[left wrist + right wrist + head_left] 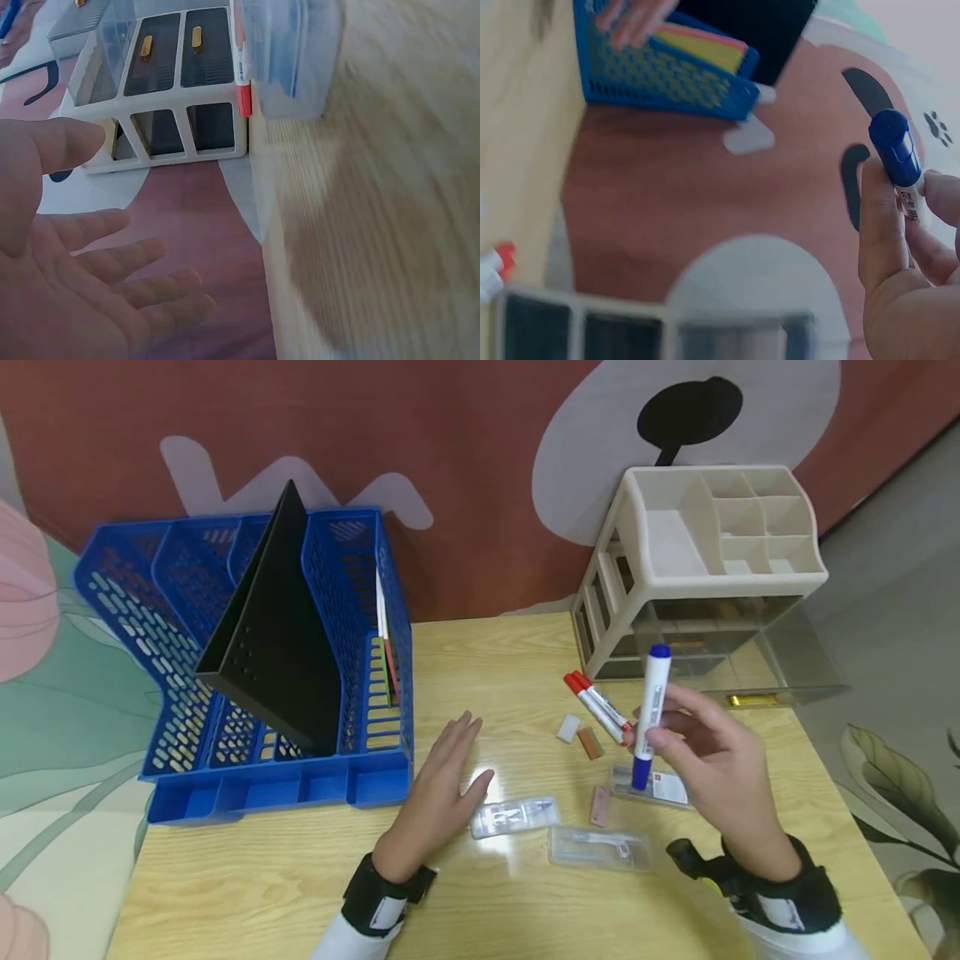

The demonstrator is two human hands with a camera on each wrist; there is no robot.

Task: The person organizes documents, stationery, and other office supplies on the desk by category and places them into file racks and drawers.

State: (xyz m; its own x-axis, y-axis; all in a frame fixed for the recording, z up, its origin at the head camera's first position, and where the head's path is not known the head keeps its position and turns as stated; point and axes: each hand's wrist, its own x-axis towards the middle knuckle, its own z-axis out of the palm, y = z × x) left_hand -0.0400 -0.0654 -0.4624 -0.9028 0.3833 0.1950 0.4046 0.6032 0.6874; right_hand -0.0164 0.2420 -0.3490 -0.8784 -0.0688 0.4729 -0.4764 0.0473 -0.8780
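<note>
Upright in my right hand (723, 768) is a blue-capped white marker (652, 714), pinched between thumb and fingers above a small clear case (666, 787). The right wrist view shows the marker's blue end (895, 146) poking out past the fingertips. My left hand (442, 777) holds nothing; its fingers are extended over the table, beside a clear plastic case (516, 817). In the left wrist view the left hand (90, 277) has its fingers spread. Two red-capped markers (597, 703) lie near the right hand, with a white eraser (568, 728) and a brown block (589, 743) beside them.
A blue file rack (390, 781) holding a black folder (277, 652) and thin booklets stands at left. At back right is a cream organizer (652, 585) with a clear drawer (802, 647) pulled out. A pink eraser (599, 806) and another clear case (600, 849) lie in front.
</note>
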